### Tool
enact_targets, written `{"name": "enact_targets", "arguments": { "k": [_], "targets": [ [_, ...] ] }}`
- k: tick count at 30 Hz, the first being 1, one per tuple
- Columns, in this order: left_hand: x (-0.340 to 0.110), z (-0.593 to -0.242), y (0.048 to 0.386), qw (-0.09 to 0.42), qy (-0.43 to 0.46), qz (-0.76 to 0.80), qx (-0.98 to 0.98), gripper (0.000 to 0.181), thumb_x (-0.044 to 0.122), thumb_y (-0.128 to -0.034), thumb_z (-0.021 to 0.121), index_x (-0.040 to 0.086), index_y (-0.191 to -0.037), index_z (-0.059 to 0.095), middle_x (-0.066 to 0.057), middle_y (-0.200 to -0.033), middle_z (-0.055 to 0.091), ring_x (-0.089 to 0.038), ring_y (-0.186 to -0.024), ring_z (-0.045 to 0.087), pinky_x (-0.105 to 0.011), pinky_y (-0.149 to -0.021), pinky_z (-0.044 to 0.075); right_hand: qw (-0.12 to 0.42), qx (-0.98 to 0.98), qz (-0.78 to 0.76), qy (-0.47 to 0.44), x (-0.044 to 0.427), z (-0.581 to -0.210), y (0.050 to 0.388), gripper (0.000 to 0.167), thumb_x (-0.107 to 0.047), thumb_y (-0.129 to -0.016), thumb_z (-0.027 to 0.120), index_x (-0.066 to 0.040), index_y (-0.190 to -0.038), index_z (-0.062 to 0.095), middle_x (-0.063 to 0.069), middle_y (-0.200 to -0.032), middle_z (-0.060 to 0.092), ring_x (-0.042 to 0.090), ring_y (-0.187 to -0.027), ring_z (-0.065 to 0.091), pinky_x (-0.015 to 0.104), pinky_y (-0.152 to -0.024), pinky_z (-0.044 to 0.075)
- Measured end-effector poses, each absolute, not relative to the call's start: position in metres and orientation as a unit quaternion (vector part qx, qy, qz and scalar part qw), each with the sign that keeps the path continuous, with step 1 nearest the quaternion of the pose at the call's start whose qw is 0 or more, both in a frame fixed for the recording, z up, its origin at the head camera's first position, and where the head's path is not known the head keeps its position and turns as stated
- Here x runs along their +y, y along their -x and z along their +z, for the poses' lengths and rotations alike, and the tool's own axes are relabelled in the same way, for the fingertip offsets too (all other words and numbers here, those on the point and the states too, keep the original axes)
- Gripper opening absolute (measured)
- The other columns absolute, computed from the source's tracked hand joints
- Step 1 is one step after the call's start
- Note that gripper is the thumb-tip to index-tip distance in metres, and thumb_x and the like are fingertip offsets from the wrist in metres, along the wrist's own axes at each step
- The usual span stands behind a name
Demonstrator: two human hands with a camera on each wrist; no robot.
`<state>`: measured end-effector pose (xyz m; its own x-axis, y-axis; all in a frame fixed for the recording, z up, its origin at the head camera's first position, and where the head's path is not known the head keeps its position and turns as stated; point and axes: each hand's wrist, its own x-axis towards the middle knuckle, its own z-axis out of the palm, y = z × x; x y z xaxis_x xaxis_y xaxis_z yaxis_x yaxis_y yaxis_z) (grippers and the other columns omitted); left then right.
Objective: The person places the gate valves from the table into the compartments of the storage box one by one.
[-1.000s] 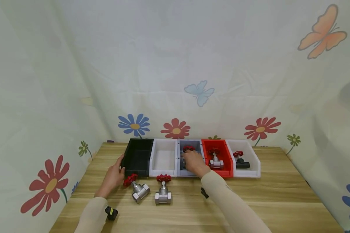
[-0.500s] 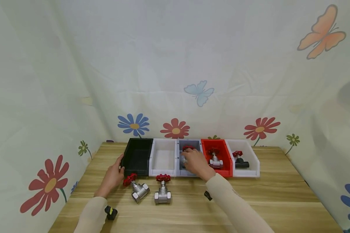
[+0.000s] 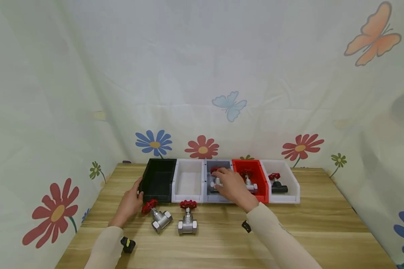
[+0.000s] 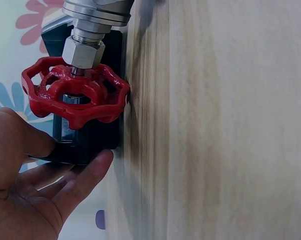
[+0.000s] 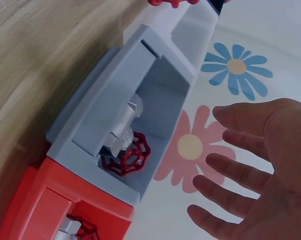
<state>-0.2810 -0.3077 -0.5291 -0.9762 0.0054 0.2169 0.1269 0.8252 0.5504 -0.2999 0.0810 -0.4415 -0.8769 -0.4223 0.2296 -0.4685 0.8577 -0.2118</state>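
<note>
My left hand (image 3: 130,203) pinches the left wall of the black bin (image 3: 159,184); in the left wrist view the thumb and fingers lie on either side of that wall. My right hand (image 3: 235,187) is over the grey bin (image 3: 218,199), and the right wrist view shows its fingers spread, holding nothing. Inside the grey bin lies a metal valve (image 5: 121,129) with a red handwheel (image 5: 134,156). On the table, in front of the bins, are two more metal valves, one tilted (image 3: 161,220) and one straight (image 3: 187,225).
Right of the grey bin, the red bin (image 3: 262,199) holds a metal valve (image 3: 251,187), and the rightmost white bin (image 3: 296,199) holds a black valve (image 3: 278,187) with a red handle. Another white bin (image 3: 188,198) stands between the black and grey bins.
My right hand has come off the valve in the grey bin and shifted a little to the right, leaving more of that valve in sight. My left hand has stayed put.
</note>
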Motion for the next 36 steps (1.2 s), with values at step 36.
{"name": "enact_targets", "arguments": {
  "k": [36],
  "targets": [
    [-0.308,-0.529,0.282,0.086,0.028,-0.291,-0.952,0.061,0.005,-0.0974,0.050,0.000,-0.153,0.025,-0.009,-0.070,0.060,-0.016,-0.057,0.046,-0.032,-0.060,0.039,0.144,-0.961,0.182,-0.150,0.185,-0.450,0.291,0.051,-0.022,-0.089,0.071,-0.013,-0.137,0.056,0.013,-0.135,0.058,0.034,-0.119,0.057,0.054,-0.098,0.048]
  ]
}}
